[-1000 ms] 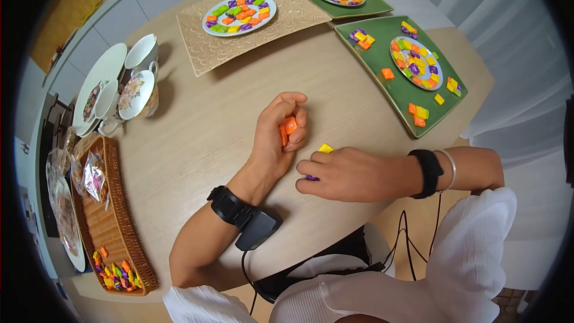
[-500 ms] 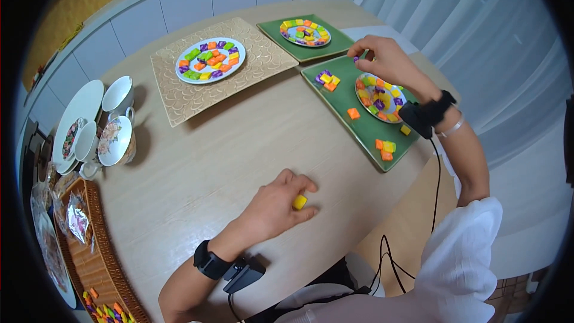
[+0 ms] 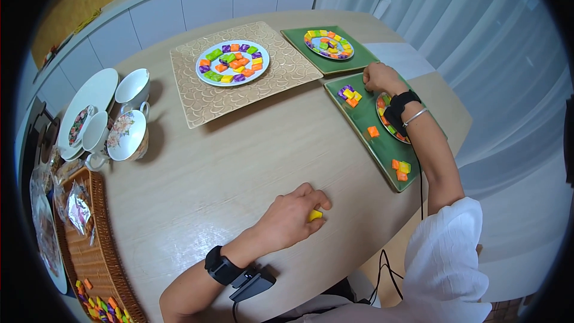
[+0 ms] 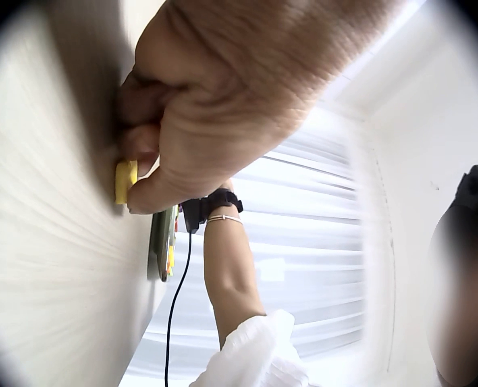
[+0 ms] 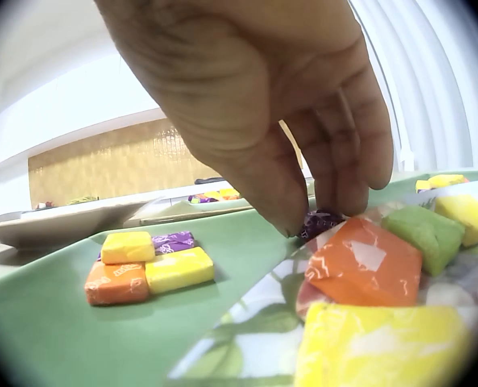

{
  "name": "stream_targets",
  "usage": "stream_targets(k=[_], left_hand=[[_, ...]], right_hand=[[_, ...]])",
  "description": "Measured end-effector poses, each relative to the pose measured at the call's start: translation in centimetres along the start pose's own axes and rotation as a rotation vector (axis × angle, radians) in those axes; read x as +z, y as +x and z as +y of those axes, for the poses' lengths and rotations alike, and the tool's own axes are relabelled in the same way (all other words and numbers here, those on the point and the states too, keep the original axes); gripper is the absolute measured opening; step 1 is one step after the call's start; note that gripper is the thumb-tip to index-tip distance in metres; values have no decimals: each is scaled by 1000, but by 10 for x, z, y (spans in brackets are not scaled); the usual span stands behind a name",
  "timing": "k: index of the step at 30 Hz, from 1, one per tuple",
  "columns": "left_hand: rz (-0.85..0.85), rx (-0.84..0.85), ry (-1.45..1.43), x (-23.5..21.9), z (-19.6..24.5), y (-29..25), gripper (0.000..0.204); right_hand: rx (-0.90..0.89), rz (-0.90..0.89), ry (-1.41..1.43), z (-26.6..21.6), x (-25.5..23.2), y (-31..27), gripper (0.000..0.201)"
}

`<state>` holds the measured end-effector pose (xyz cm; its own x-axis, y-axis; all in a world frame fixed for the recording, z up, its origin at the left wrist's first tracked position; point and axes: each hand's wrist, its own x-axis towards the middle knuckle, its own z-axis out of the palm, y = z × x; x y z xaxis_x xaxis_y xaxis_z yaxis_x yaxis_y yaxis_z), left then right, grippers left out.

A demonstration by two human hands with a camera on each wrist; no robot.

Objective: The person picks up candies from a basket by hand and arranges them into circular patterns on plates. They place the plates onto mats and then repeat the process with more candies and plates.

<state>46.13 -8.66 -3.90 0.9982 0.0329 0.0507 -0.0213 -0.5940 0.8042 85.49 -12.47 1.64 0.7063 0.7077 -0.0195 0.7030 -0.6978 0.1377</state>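
Observation:
My left hand (image 3: 291, 218) is over the wooden table, thumb and fingertips pinching a yellow candy (image 3: 315, 215); in the left wrist view that yellow candy (image 4: 124, 181) is close to the tabletop. My right hand (image 3: 384, 78) is above the near green tray (image 3: 366, 121), at the far rim of its small plate. The right wrist view has the right hand (image 5: 279, 105) pinching a purple candy (image 5: 320, 224) beside an orange candy (image 5: 365, 262) on the plate. A small pile of yellow, orange and purple candies (image 5: 116, 284) lies on the tray nearby.
A beige patterned tray (image 3: 197, 103) holds a white plate (image 3: 261, 54) of candies; another green tray (image 3: 292, 37) stands behind. Cups (image 3: 127, 136), a large dish (image 3: 89, 90) and a wicker basket (image 3: 103, 227) with candies are at the left.
The right hand went from beside the left hand to the near green tray, then lowered to its small plate. The left hand, which held orange candies, now pinches a yellow one. The head view has shifted.

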Motion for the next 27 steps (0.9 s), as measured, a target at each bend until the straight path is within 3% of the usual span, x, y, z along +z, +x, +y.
stream_targets(k=[12,16,23,27], left_hand=[[-72,39,91,-3,3,-1,29],[-46,55,111,0,0,-1,28],[-26,49,91,1,-3,1,25],[2,84,33,2,-7,2,25]], right_hand=[[-17,9,216,11,-7,-19,20],[-7,76,42,6,8,-14,19],[35,98,-16,2,-4,-23,17],[-35,192,61,-12,-24,-41,20]])
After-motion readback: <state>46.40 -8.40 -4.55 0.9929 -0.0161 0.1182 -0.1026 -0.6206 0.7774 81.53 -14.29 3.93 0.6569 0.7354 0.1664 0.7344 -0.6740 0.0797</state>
